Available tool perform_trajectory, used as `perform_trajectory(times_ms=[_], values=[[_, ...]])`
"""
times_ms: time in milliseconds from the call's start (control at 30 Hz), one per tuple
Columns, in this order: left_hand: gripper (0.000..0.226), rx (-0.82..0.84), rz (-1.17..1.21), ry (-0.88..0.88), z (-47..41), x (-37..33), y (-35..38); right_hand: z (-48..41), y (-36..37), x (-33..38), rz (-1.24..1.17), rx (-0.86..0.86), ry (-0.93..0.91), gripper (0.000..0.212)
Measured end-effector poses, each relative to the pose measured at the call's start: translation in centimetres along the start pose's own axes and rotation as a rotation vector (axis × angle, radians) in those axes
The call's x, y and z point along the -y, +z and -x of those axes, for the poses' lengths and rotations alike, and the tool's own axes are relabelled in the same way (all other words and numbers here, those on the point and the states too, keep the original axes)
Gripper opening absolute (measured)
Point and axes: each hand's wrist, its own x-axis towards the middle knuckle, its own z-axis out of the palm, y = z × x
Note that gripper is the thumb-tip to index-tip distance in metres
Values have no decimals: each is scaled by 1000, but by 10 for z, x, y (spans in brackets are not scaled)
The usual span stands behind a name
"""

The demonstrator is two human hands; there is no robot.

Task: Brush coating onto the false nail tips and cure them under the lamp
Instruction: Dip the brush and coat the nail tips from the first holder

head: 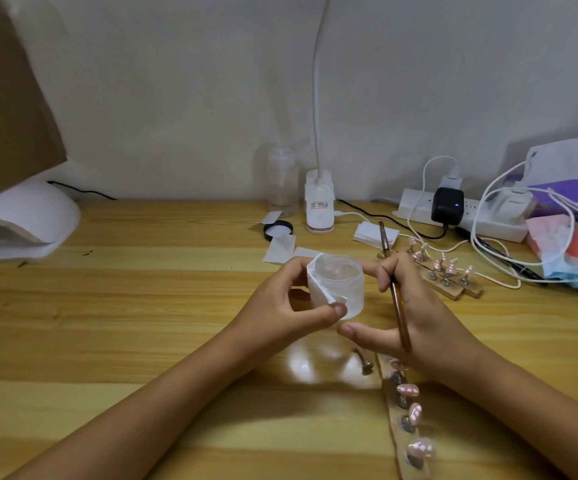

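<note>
My left hand (291, 306) pinches a white wipe (318, 289) against the side of a small clear jar (341, 285) held above the table. My right hand (415, 313) supports the jar's other side with fingertip and thumb while its curled fingers grip a brown brush (396, 289), handle pointing toward me. A wooden strip of pink false nail tips (412, 410) on metal stands lies under my right wrist. Two more strips of nail tips (448, 270) sit beyond my right hand. The white curing lamp (21, 220) stands at the far left.
A black jar lid (278, 230), loose white wipes (280, 247) and a wipe stack (374, 235) lie behind the jar. A clip desk lamp (319, 202), clear bottle (282, 181), power strip (460, 213) with cables and a bag pile (575, 237) line the back.
</note>
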Motion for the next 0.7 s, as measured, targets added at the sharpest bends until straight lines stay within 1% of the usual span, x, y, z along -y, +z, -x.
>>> perform_trajectory(times_ms=[200, 367, 700], values=[[61, 8, 67, -44, -2, 1, 6, -5, 0, -3, -81, -17, -7, 52], [54, -17, 89, -42, -3, 1, 8, -9, 0, -9, -78, -14, -22, 47], [63, -6, 28, -15, -6, 2, 8, -10, -7, -8, -84, -18, -17, 52]])
